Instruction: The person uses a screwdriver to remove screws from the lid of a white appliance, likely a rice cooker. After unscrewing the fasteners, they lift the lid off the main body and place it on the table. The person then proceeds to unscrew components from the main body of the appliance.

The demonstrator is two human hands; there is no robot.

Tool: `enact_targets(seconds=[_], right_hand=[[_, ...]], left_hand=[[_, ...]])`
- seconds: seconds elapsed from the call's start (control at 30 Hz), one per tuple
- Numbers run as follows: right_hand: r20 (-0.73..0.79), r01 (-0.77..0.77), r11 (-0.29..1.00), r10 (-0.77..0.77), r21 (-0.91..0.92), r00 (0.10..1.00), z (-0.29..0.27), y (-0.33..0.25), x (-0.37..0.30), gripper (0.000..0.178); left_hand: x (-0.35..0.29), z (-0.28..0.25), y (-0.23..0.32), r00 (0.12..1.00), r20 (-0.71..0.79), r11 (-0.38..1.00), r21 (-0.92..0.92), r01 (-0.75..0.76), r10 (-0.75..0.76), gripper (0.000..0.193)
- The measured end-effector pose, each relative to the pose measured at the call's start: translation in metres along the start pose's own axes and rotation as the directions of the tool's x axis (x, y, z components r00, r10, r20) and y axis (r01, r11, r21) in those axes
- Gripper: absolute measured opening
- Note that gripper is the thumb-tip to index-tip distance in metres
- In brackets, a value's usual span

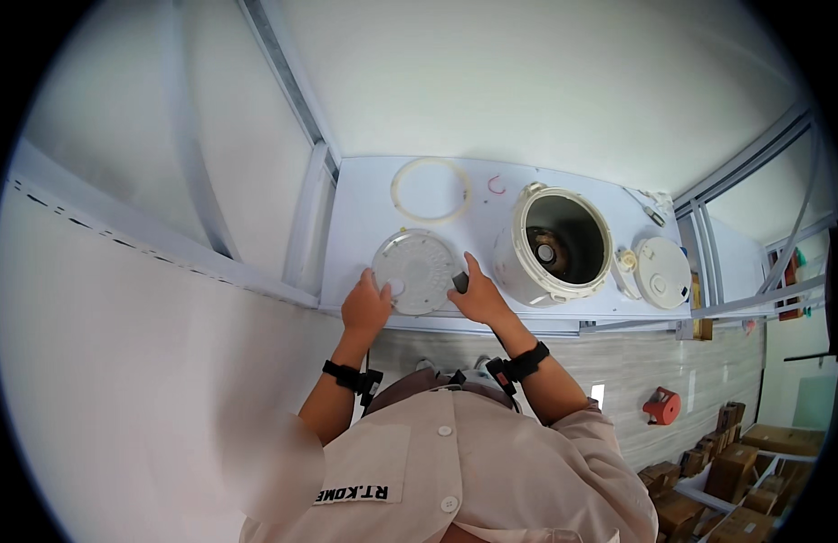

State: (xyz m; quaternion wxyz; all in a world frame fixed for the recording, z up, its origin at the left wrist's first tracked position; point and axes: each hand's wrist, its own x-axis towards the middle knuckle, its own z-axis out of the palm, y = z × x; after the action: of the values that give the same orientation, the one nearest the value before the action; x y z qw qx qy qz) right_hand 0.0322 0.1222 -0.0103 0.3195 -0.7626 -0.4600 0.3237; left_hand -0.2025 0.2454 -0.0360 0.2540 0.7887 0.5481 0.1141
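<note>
1. Beige shirt (491, 471), nearest the camera, fills the lower centre of the frame.
2. Left hand (364, 306), left of centre: thumb and fingers slightly parted at the lower-left edge of the pale round disc (421, 258); cannot tell whether they grip it.
3. Disc lies on the white table (355, 204), between both hands; cream ring (394, 192) lies above, apart.
4. Right hand (481, 300), centre: thumb and index spread, dark piece (461, 281) between them; firmness of hold undetermined.
5. Uncovered pot (512, 274) stands right of centre; white lid (661, 262) lies farther right.
6. Judgement: disc-rim handling appears in hand; next move calls for steady two-sided contact.
</note>
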Motion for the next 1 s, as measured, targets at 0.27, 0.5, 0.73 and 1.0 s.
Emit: enact_targets(seconds=[0.27, 0.5, 0.73, 1.0], right_hand=[[0.046, 0.121, 0.985, -0.127, 0.124, 0.991, -0.082, -0.091, -0.051, 0.062], [-0.156, 0.246, 0.969, -0.239, 0.025, 0.958, -0.134, -0.108, -0.095, 0.057], [-0.374, 0.238, 0.969, -0.247, -0.070, 0.894, -0.185, -0.076, -0.118, 0.055], [-0.431, 0.222, 0.969, -0.245, -0.106, 0.868, -0.220, -0.033, -0.123, 0.051]], left_hand=[[-0.002, -0.033, 0.052, 0.981, -0.079, 0.973, -0.133, -0.188, 0.179, 0.046], [0.000, -0.025, 0.112, 0.883, -0.101, 0.848, -0.248, -0.468, 0.458, 0.046], [-0.011, -0.029, 0.193, 0.613, -0.189, 0.589, -0.174, -0.789, 0.767, 0.067], [-0.005, -0.001, 0.235, 0.530, -0.148, 0.524, -0.081, -0.848, 0.835, 0.055]])
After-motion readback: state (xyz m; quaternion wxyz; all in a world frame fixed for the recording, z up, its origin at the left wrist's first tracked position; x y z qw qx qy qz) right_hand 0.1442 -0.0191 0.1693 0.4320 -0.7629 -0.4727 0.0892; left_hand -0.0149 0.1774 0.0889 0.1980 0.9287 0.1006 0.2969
